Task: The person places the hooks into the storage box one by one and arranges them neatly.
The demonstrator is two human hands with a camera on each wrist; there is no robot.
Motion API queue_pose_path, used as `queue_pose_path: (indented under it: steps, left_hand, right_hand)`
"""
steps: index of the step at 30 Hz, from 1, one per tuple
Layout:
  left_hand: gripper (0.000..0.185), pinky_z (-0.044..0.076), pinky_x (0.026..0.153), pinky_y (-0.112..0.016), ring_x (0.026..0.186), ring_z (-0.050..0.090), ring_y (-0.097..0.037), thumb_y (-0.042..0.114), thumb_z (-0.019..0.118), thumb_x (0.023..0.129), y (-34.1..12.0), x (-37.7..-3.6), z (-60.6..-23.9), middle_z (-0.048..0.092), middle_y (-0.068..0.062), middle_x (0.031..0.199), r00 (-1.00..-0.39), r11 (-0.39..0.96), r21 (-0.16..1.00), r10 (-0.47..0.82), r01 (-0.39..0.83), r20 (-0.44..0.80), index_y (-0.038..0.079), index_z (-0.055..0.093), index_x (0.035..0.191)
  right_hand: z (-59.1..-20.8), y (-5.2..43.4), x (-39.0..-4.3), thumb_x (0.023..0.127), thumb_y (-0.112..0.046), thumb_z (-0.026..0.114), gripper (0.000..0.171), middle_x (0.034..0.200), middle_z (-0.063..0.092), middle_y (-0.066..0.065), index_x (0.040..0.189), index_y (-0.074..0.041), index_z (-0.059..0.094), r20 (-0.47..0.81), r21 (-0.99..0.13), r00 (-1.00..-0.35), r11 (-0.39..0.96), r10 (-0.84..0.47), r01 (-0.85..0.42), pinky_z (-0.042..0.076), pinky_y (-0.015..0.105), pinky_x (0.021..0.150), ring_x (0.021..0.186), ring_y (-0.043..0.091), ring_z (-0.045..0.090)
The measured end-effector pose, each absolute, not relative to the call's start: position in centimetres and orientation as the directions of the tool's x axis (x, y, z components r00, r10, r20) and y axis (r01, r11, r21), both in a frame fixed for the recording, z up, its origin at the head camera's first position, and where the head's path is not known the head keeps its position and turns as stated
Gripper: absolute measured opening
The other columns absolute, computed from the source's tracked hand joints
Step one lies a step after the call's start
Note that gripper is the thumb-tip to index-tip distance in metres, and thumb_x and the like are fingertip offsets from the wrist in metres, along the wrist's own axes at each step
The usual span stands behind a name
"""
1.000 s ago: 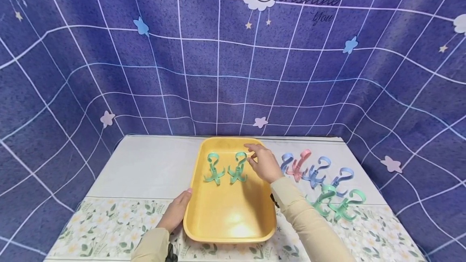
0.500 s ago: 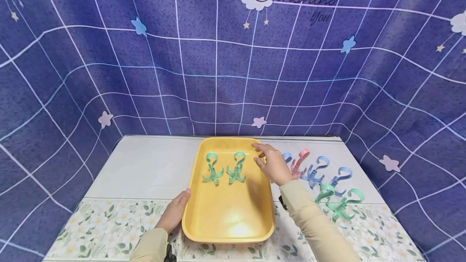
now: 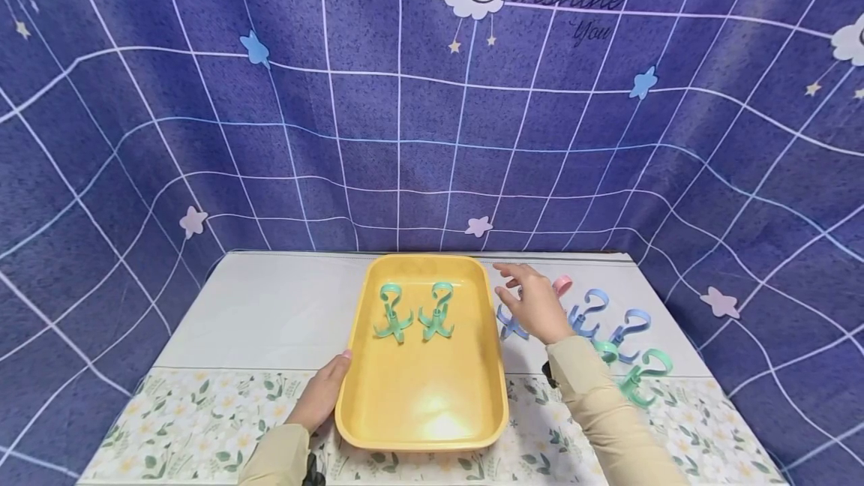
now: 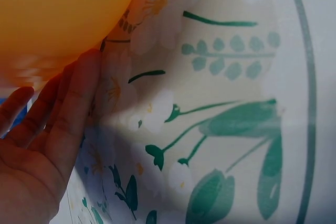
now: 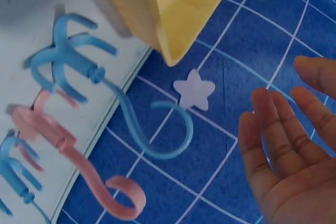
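Observation:
My left hand (image 3: 320, 394) rests against the left side of a yellow tray (image 3: 421, 447). In the left wrist view its fairly straight fingers touch the tray's outer wall (image 4: 58, 19). Two green claw hooks (image 3: 394, 325), each with a curled top and splayed legs, stand side by side in the tray's far half. My right hand (image 3: 538, 307), empty with spread fingers, is over a blue claw hook (image 3: 513, 325) just right of the tray and partly hides it. In the right wrist view that blue hook (image 5: 73, 59) stands beside a pink one (image 5: 42, 124), apart from the fingers.
Right of the tray stand more claw hooks: the pink one, two blue ones (image 3: 617, 340) and two green ones (image 3: 634, 388), partly behind my right arm. The table has a white cloth (image 3: 283, 306) with a floral front strip. A blue curtain (image 3: 432, 156) hangs around the back and sides.
My right hand has moved right, from over the tray beside the green hooks to over the blue hook outside it. My left hand stays at the tray's side.

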State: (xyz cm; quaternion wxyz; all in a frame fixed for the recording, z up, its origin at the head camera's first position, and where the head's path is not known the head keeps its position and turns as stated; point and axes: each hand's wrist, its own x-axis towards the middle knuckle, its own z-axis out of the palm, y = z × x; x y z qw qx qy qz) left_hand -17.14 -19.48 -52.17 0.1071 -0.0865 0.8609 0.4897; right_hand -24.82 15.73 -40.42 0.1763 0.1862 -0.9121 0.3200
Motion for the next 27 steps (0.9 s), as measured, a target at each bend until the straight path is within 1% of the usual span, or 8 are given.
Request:
queue_pose_path:
  steps: [3,6,12,17,20,24,27]
  left_hand:
    - [0.087,0.025,0.118,-0.063,0.142,0.036,-0.048,0.068,0.018,0.104,-19.4,-17.1,-52.1,0.042,-0.025,0.154,-0.961,0.512,0.820,-0.044,-0.257,-0.274,0.001,0.032,0.158]
    - [0.086,0.026,0.117,-0.064,0.141,0.038,-0.048,0.067,0.018,0.105,-19.4,-17.1,-52.0,0.044,-0.025,0.153,-0.961,0.514,0.818,-0.049,-0.259,-0.273,0.001,0.033,0.157]
    - [0.083,0.034,0.113,-0.065,0.130,0.053,-0.045,0.066,0.020,0.105,-19.4,-17.0,-52.0,0.058,-0.022,0.139,-0.964,0.505,0.826,-0.048,-0.250,-0.263,0.003,0.037,0.156]
    - [0.080,0.041,0.108,-0.062,0.116,0.063,-0.037,0.065,0.021,0.106,-19.4,-17.1,-51.9,0.066,-0.016,0.126,-0.966,0.506,0.828,-0.049,-0.242,-0.252,0.003,0.042,0.153]
    - [0.080,0.041,0.108,-0.062,0.116,0.063,-0.037,0.064,0.021,0.107,-19.4,-17.0,-51.8,0.066,-0.017,0.126,-0.966,0.508,0.826,-0.053,-0.246,-0.255,0.003,0.042,0.153]
    - [0.081,0.035,0.113,-0.064,0.128,0.054,-0.044,0.064,0.020,0.107,-19.3,-17.0,-51.7,0.059,-0.022,0.137,-0.965,0.510,0.824,-0.051,-0.246,-0.256,0.000,0.038,0.154]
    - [0.083,0.032,0.115,-0.064,0.132,0.050,-0.046,0.065,0.020,0.106,-19.3,-17.0,-51.7,0.055,-0.024,0.142,-0.961,0.503,0.824,-0.053,-0.261,-0.272,0.000,0.036,0.156]
  right_hand:
    - [-40.1,16.4,-24.6,0.091,-0.003,0.074,0.040,0.114,0.069,0.023,0.131,0.002,0.065,0.434,-0.524,-0.874,0.728,-0.218,-0.442,0.059,0.049,0.080,0.097,0.035,0.069]
    - [-39.8,17.2,-24.3,0.093,-0.004,0.073,0.041,0.116,0.068,0.023,0.133,0.001,0.065,0.420,-0.526,-0.885,0.741,-0.201,-0.418,0.059,0.048,0.081,0.099,0.035,0.069]
    - [-39.6,18.8,-23.9,0.094,-0.006,0.073,0.040,0.118,0.068,0.021,0.133,-0.001,0.065,0.408,-0.517,-0.896,0.765,-0.173,-0.383,0.059,0.048,0.081,0.100,0.034,0.068]
    - [-39.6,20.0,-23.6,0.093,-0.006,0.073,0.040,0.116,0.068,0.021,0.132,0.000,0.065,0.423,-0.517,-0.893,0.768,-0.155,-0.378,0.058,0.049,0.079,0.097,0.035,0.069]
    - [-39.5,20.8,-23.3,0.093,-0.005,0.073,0.039,0.114,0.068,0.022,0.131,0.001,0.065,0.427,-0.522,-0.893,0.767,-0.144,-0.374,0.057,0.051,0.079,0.094,0.036,0.069]
    - [-39.4,22.1,-22.9,0.094,-0.006,0.072,0.037,0.112,0.068,0.023,0.130,0.002,0.065,0.417,-0.536,-0.900,0.766,-0.124,-0.354,0.057,0.054,0.083,0.097,0.038,0.069]
    - [-39.3,22.9,-22.6,0.095,-0.006,0.071,0.036,0.111,0.069,0.022,0.129,0.003,0.066,0.419,-0.537,-0.901,0.770,-0.110,-0.344,0.056,0.054,0.085,0.099,0.038,0.069]
